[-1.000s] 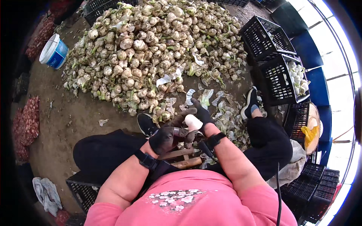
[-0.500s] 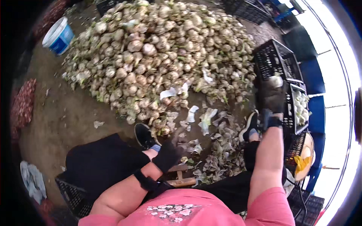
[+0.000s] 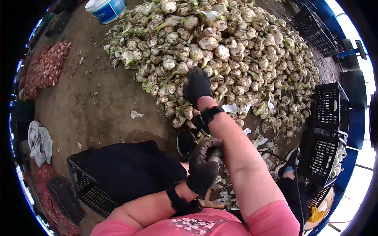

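Note:
A large heap of soil-stained whitish bulbs (image 3: 252,51) with green stalk stubs, garlic or onion, covers the floor ahead. My right hand (image 3: 197,84), in a black glove, reaches across to the heap's near left side. Its fingers stretch onto the bulbs, palm down, with nothing seen held; the fingertips are partly hidden. Below it, close to my right forearm, my left hand (image 3: 202,167) is closed, its black glove dirty. Something greyish shows at its curled fingers, too covered to name.
Black plastic crates (image 3: 328,108) stand at the right, one holding clean white bulbs (image 3: 338,161). Peeled skins (image 3: 269,159) litter the floor by my feet. A white-and-blue bucket (image 3: 106,11) stands beyond the heap's left. Red mesh sacks (image 3: 49,65) lie far left; a cloth-draped crate (image 3: 88,188) is beside me.
My right hand has swung left from the crates onto the heap; the white bulb it had there is no longer in it. My view has turned rightward-lying things further right.

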